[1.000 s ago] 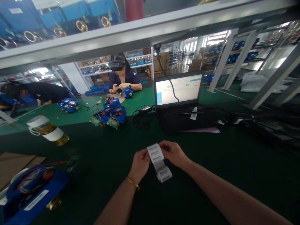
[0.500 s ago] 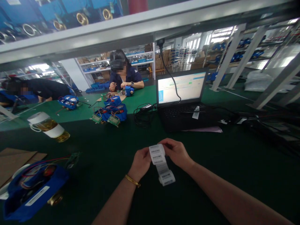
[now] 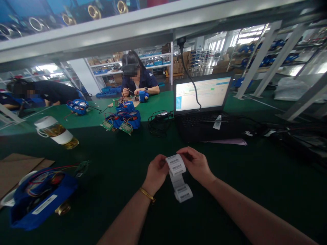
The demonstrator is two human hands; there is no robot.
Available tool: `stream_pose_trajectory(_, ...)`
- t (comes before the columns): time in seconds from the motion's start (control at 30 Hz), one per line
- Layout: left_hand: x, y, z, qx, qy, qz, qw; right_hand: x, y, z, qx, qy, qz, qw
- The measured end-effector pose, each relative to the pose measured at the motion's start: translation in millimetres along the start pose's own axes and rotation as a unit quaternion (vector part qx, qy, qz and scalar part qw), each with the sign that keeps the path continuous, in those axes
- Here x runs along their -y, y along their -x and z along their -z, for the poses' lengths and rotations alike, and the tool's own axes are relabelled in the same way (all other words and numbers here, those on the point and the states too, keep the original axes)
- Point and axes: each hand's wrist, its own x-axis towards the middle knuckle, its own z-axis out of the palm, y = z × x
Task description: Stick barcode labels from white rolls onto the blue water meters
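Observation:
A white strip of barcode labels [image 3: 176,164] is stretched between my hands above the dark green table. My left hand [image 3: 156,173] grips its left edge, fingers closed, a gold bangle on the wrist. At the upper right edge, my right hand [image 3: 198,165] pinches the strip between thumb and fingers. Below the hands the strip hangs down and ends in a curled part with more printed barcodes. Beyond my hands stands an open black laptop [image 3: 201,98] with a lit screen.
At left lie a blue meter body [image 3: 43,200] with a brass fitting, cardboard [image 3: 22,165] and a tea bottle [image 3: 57,132]. Blue meter units with circuit boards [image 3: 125,119] and a black cable [image 3: 158,124] sit farther back. Two co-workers are across the table; a shelf beam [image 3: 143,23] crosses overhead.
The view has shifted slightly, so the whole scene sits a little farther right. Both hands still hold the label strip, its upper part curved a little differently.

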Motion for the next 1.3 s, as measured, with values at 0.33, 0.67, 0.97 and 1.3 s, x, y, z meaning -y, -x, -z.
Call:
stream_pose_trajectory(0.33, -11.5, 5.4, 2.7, -0.03, -0.029, 0.03, 0.999, -6.1, 1.1, 1.7, 0.073, 0.024, -0.039, 0.996)
stream_pose_trajectory(0.67, -9.4, 4.5, 3.7, -0.026, -0.052, -0.003, 0.998, -9.4, 0.1, 0.8, 0.149, -0.034, -0.097, 0.983)
stream_pose_trajectory(0.97, -4.2, 4.9, -0.2, 0.019, -0.063, -0.028, 0.997, -6.3, 1.1, 0.9, 0.064, -0.025, -0.04, 0.997)
stream_pose_trajectory(1.3, -7.5, 7.5, 6.9, -0.079, -0.153, -0.081, 0.982, 13.0, -3.4, 9.7, 0.133, -0.102, -0.04, 0.985)
